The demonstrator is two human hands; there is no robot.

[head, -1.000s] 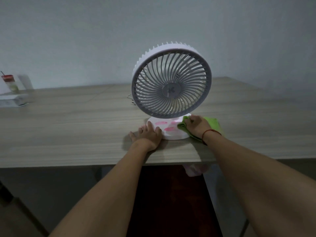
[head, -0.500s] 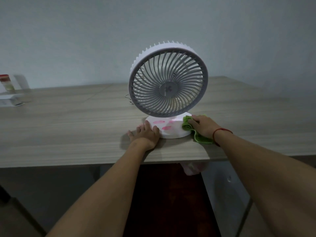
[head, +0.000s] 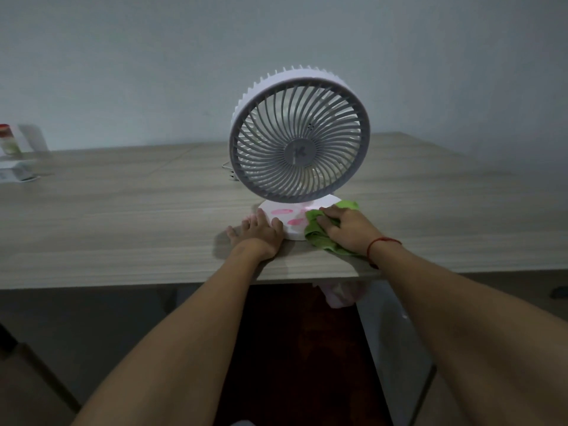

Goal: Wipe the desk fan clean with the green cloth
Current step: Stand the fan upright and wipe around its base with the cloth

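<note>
A white desk fan (head: 299, 139) with a grey round grille stands upright near the front edge of the wooden desk (head: 123, 216). Its round white base (head: 284, 215) carries pink smears. My right hand (head: 350, 229) presses the crumpled green cloth (head: 319, 233) onto the right front of the base. My left hand (head: 256, 233) lies flat on the desk with its fingers spread, touching the base's left front rim. A red string circles my right wrist.
At the far left of the desk stand a small red-capped bottle (head: 7, 139) and a flat white box (head: 15, 173). A thin cord (head: 229, 172) shows behind the fan. Something pale pink (head: 342, 292) hangs under the desk's front edge. A grey wall rises behind.
My right hand slid right with the cloth, then back left and forward over the base's front. The left hand stayed against the base.
</note>
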